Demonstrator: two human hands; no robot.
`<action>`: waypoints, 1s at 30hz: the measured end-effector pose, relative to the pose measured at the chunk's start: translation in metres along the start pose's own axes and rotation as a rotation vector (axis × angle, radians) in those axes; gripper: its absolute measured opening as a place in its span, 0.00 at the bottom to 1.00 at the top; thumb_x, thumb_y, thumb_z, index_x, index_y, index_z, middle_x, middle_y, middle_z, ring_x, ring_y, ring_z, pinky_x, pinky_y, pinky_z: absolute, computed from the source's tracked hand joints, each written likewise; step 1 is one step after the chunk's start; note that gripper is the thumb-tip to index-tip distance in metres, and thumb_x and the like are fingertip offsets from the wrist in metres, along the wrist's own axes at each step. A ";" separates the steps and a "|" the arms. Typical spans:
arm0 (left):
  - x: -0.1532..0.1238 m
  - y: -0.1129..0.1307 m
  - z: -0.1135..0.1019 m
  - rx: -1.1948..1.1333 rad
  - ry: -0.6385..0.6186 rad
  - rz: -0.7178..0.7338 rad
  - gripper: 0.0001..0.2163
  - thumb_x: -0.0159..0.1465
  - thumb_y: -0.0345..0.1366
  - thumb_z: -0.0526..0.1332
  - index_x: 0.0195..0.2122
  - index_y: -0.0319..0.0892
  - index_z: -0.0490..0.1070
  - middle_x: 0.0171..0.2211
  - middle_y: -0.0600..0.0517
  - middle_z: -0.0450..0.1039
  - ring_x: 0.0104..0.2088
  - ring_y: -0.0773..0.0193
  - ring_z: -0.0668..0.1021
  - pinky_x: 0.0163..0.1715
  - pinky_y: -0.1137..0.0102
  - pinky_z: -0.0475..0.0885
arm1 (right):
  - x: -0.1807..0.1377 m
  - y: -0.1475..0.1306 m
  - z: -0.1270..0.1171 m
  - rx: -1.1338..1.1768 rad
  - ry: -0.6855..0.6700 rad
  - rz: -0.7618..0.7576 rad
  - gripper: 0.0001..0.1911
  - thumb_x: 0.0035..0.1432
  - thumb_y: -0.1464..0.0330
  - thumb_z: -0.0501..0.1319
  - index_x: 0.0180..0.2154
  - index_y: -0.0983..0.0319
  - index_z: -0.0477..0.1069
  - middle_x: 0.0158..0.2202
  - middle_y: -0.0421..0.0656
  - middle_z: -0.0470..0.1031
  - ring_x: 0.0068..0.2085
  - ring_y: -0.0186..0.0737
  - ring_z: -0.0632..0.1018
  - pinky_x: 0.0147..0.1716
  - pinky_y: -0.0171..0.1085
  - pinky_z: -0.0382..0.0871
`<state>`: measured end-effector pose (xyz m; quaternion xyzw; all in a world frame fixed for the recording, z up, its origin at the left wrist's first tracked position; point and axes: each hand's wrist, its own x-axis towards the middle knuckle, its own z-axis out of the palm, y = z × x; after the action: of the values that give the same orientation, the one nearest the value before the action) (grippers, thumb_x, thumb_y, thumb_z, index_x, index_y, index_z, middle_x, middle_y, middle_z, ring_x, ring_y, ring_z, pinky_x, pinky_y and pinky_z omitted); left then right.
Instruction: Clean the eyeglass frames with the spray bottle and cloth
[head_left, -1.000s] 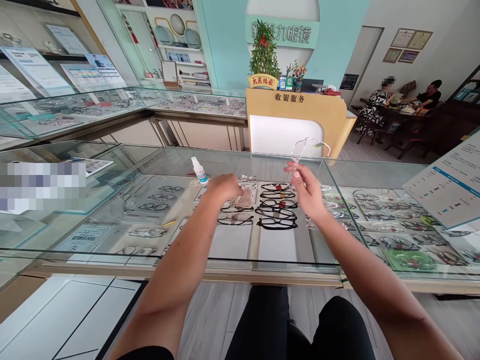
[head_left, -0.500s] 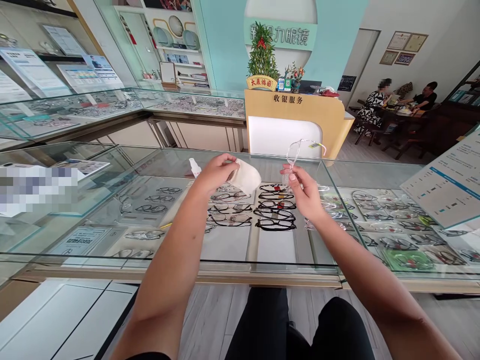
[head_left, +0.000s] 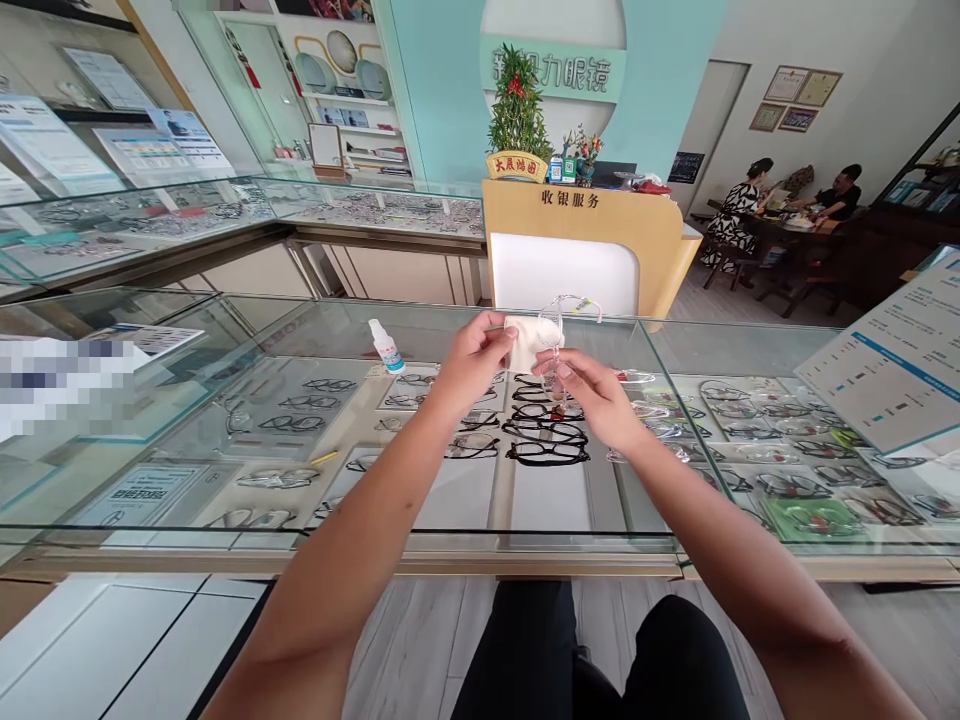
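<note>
My left hand (head_left: 484, 350) pinches a cream cleaning cloth (head_left: 523, 345) above the glass counter. Close beside it, my right hand (head_left: 596, 390) grips a pair of clear-framed eyeglasses (head_left: 556, 325), one temple sticking out to the upper right. The cloth lies up against or just behind the near lens; whether they touch I cannot tell. A small white spray bottle (head_left: 387, 348) with a blue label stands on the glass, left of my left hand. Below the hands, a row of black eyeglass frames (head_left: 547, 448) shows inside the case.
The glass display counter (head_left: 457, 540) spans the width before me. A printed sign (head_left: 889, 360) leans at right, and papers (head_left: 67, 375) lie at left. Beyond stands a wooden service desk (head_left: 585, 215) with a plant (head_left: 517, 115). Two people sit at a table (head_left: 795, 225) at far right.
My left hand has carried the cloth rightward to the eyeglasses, uncovering the spray bottle. The eyeglasses have come slightly left and down in my right hand.
</note>
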<state>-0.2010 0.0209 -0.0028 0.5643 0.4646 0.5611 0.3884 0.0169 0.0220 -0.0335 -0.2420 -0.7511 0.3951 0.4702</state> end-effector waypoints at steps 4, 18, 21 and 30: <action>-0.001 -0.003 0.004 0.032 0.059 0.007 0.13 0.70 0.49 0.66 0.43 0.48 0.67 0.33 0.53 0.74 0.34 0.61 0.76 0.40 0.64 0.76 | -0.001 -0.001 0.000 0.012 -0.043 0.019 0.26 0.75 0.42 0.60 0.56 0.52 0.82 0.49 0.44 0.88 0.52 0.50 0.85 0.45 0.48 0.82; -0.002 -0.004 0.003 -0.015 0.018 0.044 0.13 0.72 0.47 0.65 0.47 0.49 0.63 0.39 0.51 0.80 0.37 0.58 0.81 0.44 0.62 0.78 | -0.001 0.003 0.000 0.045 -0.034 0.083 0.26 0.73 0.42 0.64 0.56 0.53 0.83 0.49 0.44 0.88 0.50 0.47 0.85 0.43 0.44 0.80; -0.004 -0.002 0.004 0.003 0.013 0.067 0.15 0.68 0.41 0.68 0.49 0.48 0.63 0.40 0.51 0.82 0.36 0.60 0.80 0.42 0.63 0.76 | 0.000 0.004 0.000 0.059 -0.031 0.091 0.26 0.72 0.42 0.65 0.56 0.53 0.83 0.49 0.44 0.88 0.52 0.48 0.85 0.46 0.45 0.80; -0.009 0.005 0.007 0.014 -0.075 0.161 0.19 0.62 0.33 0.69 0.51 0.47 0.64 0.35 0.54 0.83 0.23 0.70 0.67 0.26 0.71 0.62 | 0.001 -0.001 -0.001 0.127 -0.006 0.113 0.25 0.72 0.44 0.66 0.55 0.55 0.82 0.48 0.44 0.87 0.47 0.44 0.81 0.47 0.43 0.75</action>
<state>-0.1932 0.0112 -0.0012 0.6231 0.4067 0.5657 0.3554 0.0178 0.0222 -0.0317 -0.2524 -0.7111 0.4685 0.4595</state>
